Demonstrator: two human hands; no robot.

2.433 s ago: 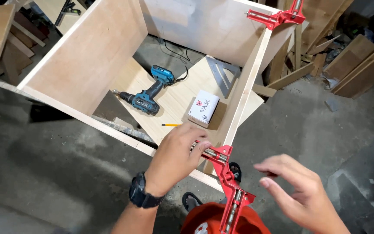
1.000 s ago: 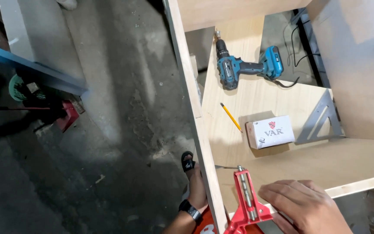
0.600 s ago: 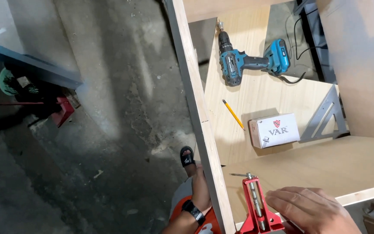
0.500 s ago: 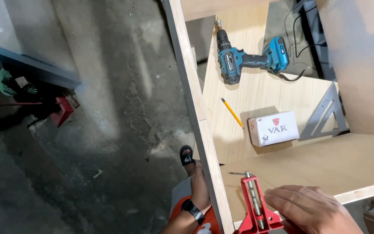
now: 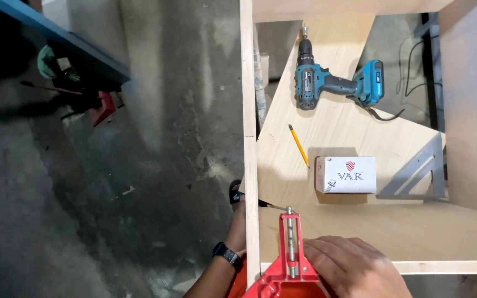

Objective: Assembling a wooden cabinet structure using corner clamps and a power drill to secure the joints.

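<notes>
Head view: right hand [image 5: 354,267] flat on red corner clamp [image 5: 289,265], left hand [image 5: 238,226] gripping plywood panel [image 5: 249,138] edge

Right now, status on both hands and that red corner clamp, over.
Right hand flat on red metal corner clamp. Left hand outside the upright plywood panel, fingers hidden. Clamp sits on the panel corner. Nothing obstructing.

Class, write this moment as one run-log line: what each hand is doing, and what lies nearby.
right hand: rests on red corner clamp | left hand: outside plywood panel | nearby: cordless drill, pencil, small box
</notes>
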